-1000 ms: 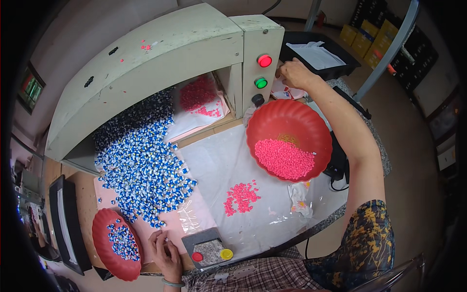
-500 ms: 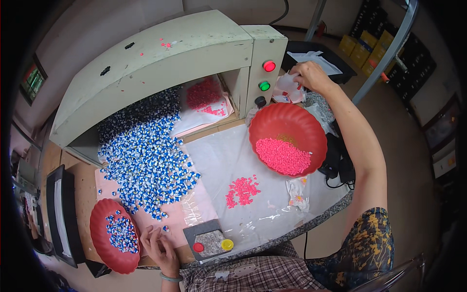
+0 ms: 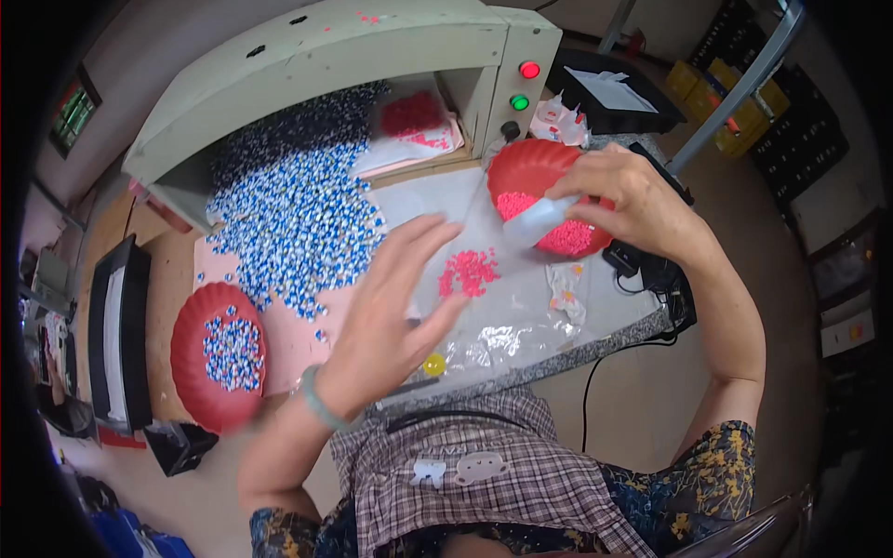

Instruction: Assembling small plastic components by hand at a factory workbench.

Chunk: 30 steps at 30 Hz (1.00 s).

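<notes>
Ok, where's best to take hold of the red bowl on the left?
The red bowl is probably best pinched at its rim, from the near side: the scalloped wall there is bare, the blue-and-white pieces lying farther in.

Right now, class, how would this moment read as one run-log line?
Right hand: holds pale object near red bowl | Left hand: open near loose pink pieces

A pale bottle (image 3: 534, 224) slants in right-hand fingers (image 3: 584, 179).

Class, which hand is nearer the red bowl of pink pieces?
Right. The right hand appears over the red bowl at its right; the left hand lies left of it.
</notes>
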### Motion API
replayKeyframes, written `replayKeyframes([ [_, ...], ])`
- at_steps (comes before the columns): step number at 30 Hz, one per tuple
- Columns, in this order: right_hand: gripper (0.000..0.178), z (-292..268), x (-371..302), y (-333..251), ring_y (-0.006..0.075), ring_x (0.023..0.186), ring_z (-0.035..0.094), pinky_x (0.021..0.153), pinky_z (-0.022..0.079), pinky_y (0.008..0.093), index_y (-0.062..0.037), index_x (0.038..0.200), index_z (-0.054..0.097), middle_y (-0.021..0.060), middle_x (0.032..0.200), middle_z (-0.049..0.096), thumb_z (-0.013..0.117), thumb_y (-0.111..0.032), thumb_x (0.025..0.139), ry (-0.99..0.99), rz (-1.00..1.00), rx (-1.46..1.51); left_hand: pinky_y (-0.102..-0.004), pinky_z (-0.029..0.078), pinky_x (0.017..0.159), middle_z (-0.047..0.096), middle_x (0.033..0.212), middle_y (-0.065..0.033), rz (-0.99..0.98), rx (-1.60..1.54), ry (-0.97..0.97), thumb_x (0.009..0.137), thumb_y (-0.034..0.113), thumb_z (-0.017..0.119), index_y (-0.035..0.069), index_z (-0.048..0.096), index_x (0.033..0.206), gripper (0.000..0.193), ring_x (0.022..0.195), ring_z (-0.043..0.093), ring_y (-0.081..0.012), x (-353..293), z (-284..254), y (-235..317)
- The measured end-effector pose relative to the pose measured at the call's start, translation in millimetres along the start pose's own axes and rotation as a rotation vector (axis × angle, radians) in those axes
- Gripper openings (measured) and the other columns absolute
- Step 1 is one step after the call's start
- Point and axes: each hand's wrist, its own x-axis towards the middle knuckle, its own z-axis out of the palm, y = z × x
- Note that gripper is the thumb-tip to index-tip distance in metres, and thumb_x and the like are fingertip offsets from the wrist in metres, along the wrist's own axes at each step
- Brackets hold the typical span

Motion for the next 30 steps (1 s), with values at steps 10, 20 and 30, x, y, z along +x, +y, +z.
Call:
replayKeyframes([
  [10,0.048,29.5,-22.0,-85.8,0.0213,0.08,0.068,0.077,0.05,0.0355,-0.0041,0.121,0.066,0.0068,0.087,0.071,0.081,-0.012,0.077,0.034,-0.107,0.172,-0.045,0.05,0.091,0.065,0.114,-0.0254,-0.297,-0.435,-0.227,0.097,0.019,0.063,-0.002,0.053,0.132,0.042,0.106,0.065,-0.0407,-44.2,54.8,16.7],
  [20,0.015,65.2,-59.1,-100.5,0.006,0.055,0.058,0.051,0.043,0.0216,-0.0002,0.101,0.072,0.0015,0.067,0.064,0.064,-0.013,0.097,0.092,0.306,0.702,-0.0455,0.05,0.09,0.066,0.112,-0.0254,-0.225,-0.342,-0.14,0.098,0.02,0.062,0.0,0.054,0.13,0.039,0.103,0.065,-0.0424,-73.5,70.9,18.1],
  [30,0.016,107.0,-158.7,3.9,0.0264,0.078,0.064,0.071,0.05,0.0357,0.0015,0.103,0.073,0.0141,0.089,0.066,0.065,-0.009,0.095,0.078,0.526,0.17,-0.0344,0.05,0.102,0.06,0.129,-0.0109,-0.511,-0.862,-0.317,0.098,0.007,0.063,-0.004,0.052,0.135,0.04,0.119,0.059,-0.019,-101.4,88.9,-3.0],
])
